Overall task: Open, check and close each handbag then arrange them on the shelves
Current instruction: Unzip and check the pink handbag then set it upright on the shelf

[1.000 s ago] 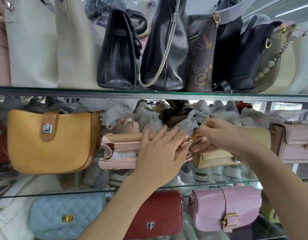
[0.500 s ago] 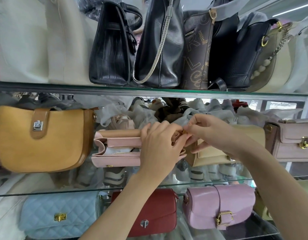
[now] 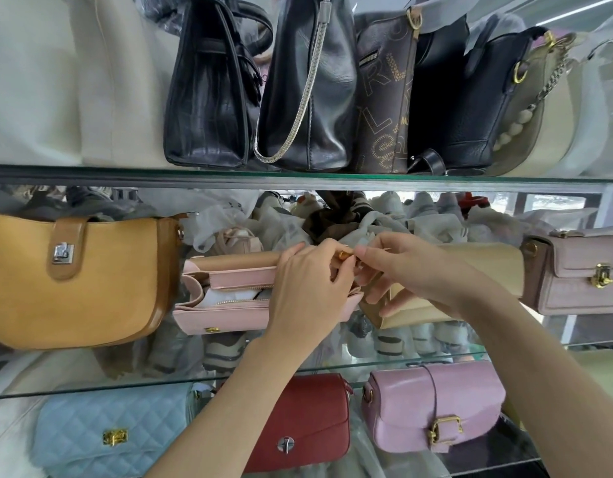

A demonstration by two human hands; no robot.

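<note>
A pale pink handbag lies on its side on the middle glass shelf, its zip partly open and white stuffing showing. My left hand curls over the bag's right end and grips it. My right hand pinches a small gold clasp or zip pull at the bag's top right corner. Behind my right hand lies a beige bag.
A mustard bag sits left of the pink one and a mauve bag at the right. Black, brown and cream bags fill the top shelf. Below stand light blue, red and pink bags.
Both hands have shifted slightly left along the pink bag. My right fingers have closed in on the gold piece, nearer my left hand. The view has drifted to the right.
</note>
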